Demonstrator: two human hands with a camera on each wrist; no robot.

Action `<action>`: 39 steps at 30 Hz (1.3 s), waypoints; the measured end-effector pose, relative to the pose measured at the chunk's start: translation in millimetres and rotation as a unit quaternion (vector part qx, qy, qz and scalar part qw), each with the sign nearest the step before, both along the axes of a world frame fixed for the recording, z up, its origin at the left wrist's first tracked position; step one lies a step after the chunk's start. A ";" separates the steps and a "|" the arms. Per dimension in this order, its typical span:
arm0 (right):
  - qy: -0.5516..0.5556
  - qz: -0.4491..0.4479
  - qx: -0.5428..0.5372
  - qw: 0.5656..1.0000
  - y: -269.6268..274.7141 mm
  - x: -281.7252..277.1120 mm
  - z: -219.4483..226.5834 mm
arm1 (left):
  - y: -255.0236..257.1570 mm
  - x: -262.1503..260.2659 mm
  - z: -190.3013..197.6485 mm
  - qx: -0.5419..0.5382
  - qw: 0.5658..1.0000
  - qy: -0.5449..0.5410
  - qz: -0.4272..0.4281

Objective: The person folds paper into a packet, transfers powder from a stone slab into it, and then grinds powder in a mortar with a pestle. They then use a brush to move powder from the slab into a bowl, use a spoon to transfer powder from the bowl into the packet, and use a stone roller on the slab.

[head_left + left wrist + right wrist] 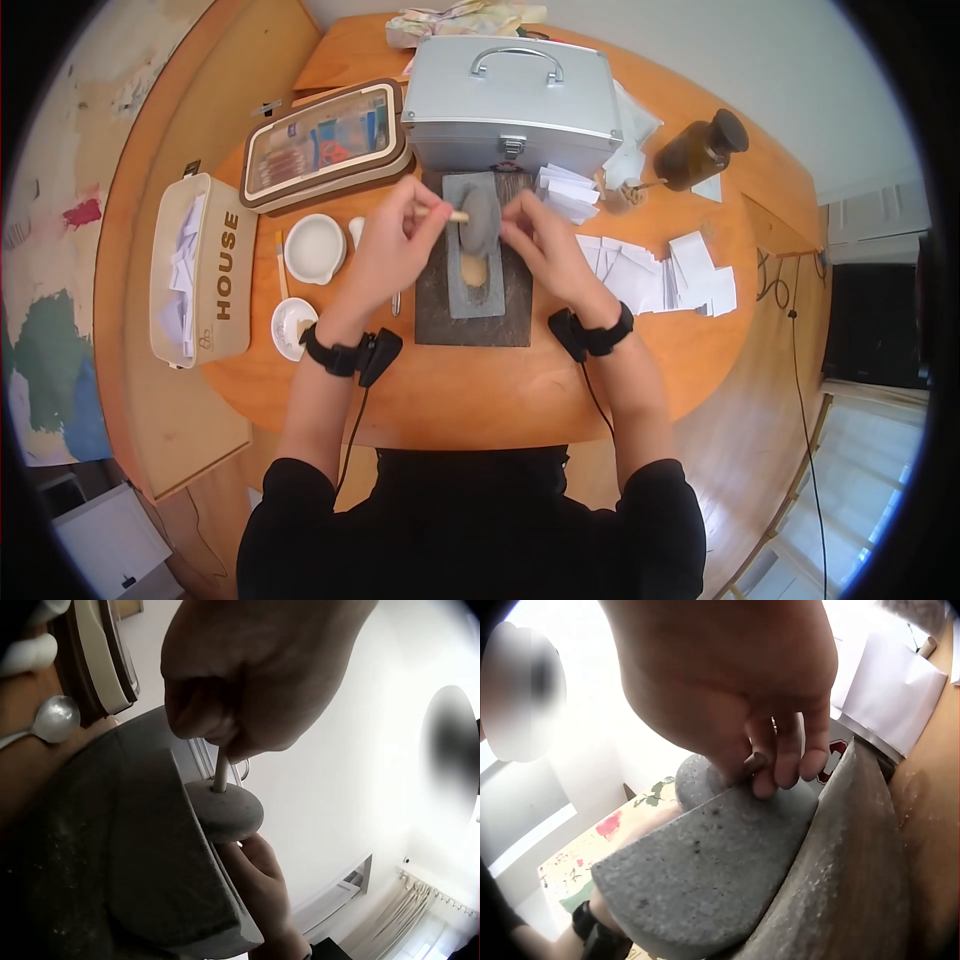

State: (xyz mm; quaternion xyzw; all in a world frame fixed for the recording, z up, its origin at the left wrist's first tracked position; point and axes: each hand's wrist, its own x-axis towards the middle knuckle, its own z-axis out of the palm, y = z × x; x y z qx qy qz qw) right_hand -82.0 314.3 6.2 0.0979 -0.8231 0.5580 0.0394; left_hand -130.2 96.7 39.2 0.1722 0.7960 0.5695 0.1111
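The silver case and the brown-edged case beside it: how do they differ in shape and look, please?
The silver case has an opaque lid, while the brown-edged case has a see-through window in its lid. The silver case looks taller and boxier; the brown-edged case is flatter. The silver case has fairly square corners, the brown-edged case rounded ones. Both are closed and rest on the wooden table.

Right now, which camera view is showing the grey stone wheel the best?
The head view: most of the stone wheel, in the trough between left hand and right hand, is visible. The left wrist view shows part above the trough wall, with its wooden handle; the right wrist view only a piece behind the trough.
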 end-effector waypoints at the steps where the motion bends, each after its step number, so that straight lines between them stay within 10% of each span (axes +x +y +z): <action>1: 0.013 -0.015 0.008 1.000 -3.8 -5.8 1.5 | 3.1 -9.7 -5.2 0.030 1.000 -0.006 0.006; 11: 0.038 0.095 0.018 0.995 15.4 32.8 11.6 | -23.5 31.4 -0.7 0.032 0.990 -0.088 -0.107; 20: 0.032 -0.048 0.010 0.998 4.2 -2.4 -3.9 | -3.6 -5.0 -17.9 0.055 0.997 -0.040 -0.033; 27: -0.018 0.092 0.008 0.996 18.4 37.4 23.1 | -25.5 27.3 -9.4 0.061 0.978 -0.098 -0.175; 33: 0.040 -0.055 0.001 0.998 6.8 -8.7 1.9 | -0.4 -2.4 -25.5 0.039 0.998 -0.020 -0.040; 39: -0.034 0.088 -0.032 0.995 20.2 28.0 8.7 | -16.3 28.5 -4.0 0.027 0.986 -0.116 -0.116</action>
